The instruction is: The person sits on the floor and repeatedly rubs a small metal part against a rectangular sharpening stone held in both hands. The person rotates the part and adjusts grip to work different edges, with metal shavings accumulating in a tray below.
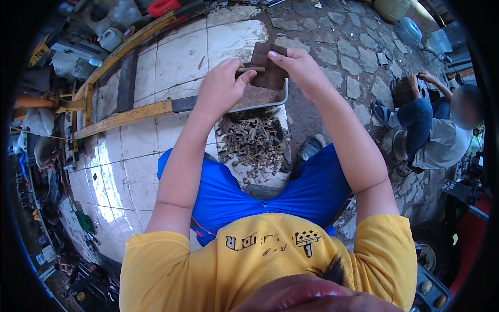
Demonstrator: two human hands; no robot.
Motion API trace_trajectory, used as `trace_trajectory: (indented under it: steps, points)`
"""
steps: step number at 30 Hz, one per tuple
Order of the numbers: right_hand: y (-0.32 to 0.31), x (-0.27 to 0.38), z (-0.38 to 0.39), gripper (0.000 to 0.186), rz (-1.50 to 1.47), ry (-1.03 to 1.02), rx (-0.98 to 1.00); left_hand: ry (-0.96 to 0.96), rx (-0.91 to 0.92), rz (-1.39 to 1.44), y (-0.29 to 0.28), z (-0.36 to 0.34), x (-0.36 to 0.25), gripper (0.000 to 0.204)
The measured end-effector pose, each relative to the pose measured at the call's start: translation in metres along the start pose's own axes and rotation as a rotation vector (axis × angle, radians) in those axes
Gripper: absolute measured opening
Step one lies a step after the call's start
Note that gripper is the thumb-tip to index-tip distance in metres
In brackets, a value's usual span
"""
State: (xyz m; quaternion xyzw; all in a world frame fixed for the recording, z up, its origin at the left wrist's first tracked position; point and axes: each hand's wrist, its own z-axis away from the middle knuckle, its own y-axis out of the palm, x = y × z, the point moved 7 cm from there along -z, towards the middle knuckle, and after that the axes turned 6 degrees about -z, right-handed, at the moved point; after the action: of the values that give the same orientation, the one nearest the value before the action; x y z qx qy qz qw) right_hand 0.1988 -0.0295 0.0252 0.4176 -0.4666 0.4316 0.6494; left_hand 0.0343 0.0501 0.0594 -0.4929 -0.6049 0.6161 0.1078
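Note:
My left hand [222, 87] is closed, pinching a slim brownish metal rod [255, 69] between thumb and fingers. The rod points to the right, its tip over the sheet's left side. My right hand [300, 67] grips a dark brown, creased sheet of sandpaper [268, 78] by its upper right edge, thumb on top. Both hands are raised over a shallow metal tray [285, 94], partly hidden under the sheet and my left hand. Nearer my knees, a heap of rusty bolts and small metal parts [254, 143] lies on the floor.
A yellow metal frame [127, 118] lies across the white tiles to the left. At the right, another person [442, 127] sits low, hands on a dark boxy part [403, 92]. Tools and clutter [83, 281] line the left side; a red vehicle [470, 244] stands lower right.

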Motion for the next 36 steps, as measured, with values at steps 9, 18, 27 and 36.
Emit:
trace_trajectory:
  steps: [9,18,27,36]
  points:
    - [-0.003,0.013,0.002,0.036,0.050,-0.033,0.006,0.000,0.009,-0.020,-0.001,-0.003,-0.003,0.041]
    - [0.003,-0.009,0.000,0.036,0.223,0.034,0.066,0.003,0.012,-0.021,0.002,0.000,0.002,0.041]
    - [-0.003,0.009,0.004,0.029,0.207,-0.049,0.030,-0.174,0.044,0.419,0.008,-0.003,0.016,0.036]
    - [0.018,-0.004,0.004,0.028,-0.282,-0.040,0.043,-0.269,-0.062,1.152,0.021,-0.004,0.023,0.027]
